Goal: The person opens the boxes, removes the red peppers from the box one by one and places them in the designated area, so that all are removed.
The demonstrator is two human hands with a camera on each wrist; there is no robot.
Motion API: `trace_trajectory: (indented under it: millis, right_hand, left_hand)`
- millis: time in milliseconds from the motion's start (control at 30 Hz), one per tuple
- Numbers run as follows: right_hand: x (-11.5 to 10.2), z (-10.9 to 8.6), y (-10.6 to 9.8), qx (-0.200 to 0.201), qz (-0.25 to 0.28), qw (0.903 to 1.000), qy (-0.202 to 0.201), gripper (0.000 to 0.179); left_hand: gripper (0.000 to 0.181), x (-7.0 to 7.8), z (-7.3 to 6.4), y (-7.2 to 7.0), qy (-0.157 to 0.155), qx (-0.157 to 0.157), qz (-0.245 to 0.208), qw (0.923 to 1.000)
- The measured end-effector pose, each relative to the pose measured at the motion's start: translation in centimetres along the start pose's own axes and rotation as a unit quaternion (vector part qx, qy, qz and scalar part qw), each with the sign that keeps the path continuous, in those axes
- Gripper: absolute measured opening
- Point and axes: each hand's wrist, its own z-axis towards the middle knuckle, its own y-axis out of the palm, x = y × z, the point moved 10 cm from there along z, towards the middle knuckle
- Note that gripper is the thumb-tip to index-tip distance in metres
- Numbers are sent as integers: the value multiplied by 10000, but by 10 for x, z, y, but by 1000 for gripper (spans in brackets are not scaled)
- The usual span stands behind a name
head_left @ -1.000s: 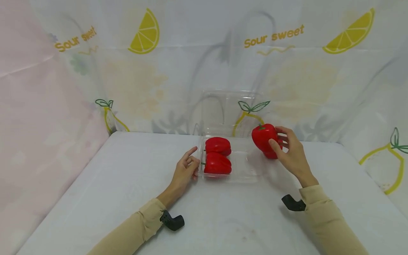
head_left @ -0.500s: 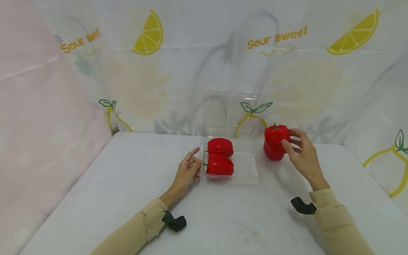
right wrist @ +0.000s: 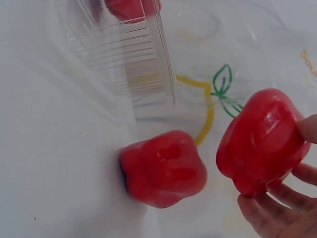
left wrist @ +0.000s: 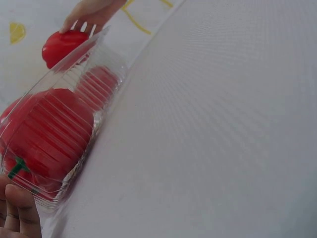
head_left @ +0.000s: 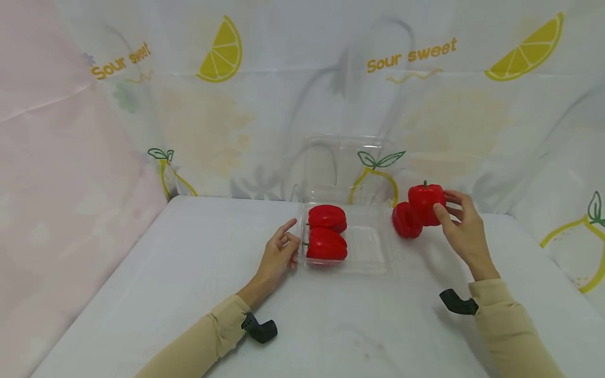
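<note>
My right hand (head_left: pixel 465 231) grips a red bell pepper (head_left: pixel 425 203) by its right side, holding it stem up above the table. A second red bell pepper (right wrist: pixel 166 168) rests on the table, just left of the held one in the head view. Two more red bell peppers (head_left: pixel 327 244) lie on their sides in the left part of an open clear plastic box (head_left: pixel 366 244). At the box's left wall, my left hand (head_left: pixel 276 252) touches the edge, its index finger extended and the others loosely bent. In the left wrist view its fingertips (left wrist: pixel 20 196) are partly cut off.
The box's transparent lid (head_left: pixel 350 163) stands raised behind it, near the printed back cloth (head_left: pixel 264 115). A white cloth covers the table (head_left: pixel 331 325). Black wrist mounts (head_left: pixel 260 329) stick out from both sleeves.
My right hand has moved right with the held bell pepper, which turned from tilted to stem up. The bell pepper behind it is now more exposed. My left hand stays at the box.
</note>
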Motion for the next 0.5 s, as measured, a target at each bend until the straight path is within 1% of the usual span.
trace_trajectory:
  millis: [133,300,367,500]
  right_hand:
    - [5,1,-2,15,-29,9999,136,55]
    - [10,2,-4,48,-24,9995,316,57]
    - [12,2,-5,61,-23,9993,372,57]
    - [17,2,-7,89,-77,9990,426,58]
  left_hand:
    - [50,1,0,-1,54,43,66,10000]
    - [50,2,0,-1,50,74,106,9999]
    - [51,3,-1,0,31,33,73,10000]
    - [53,12,-6,3,-79,-84,-46,9999]
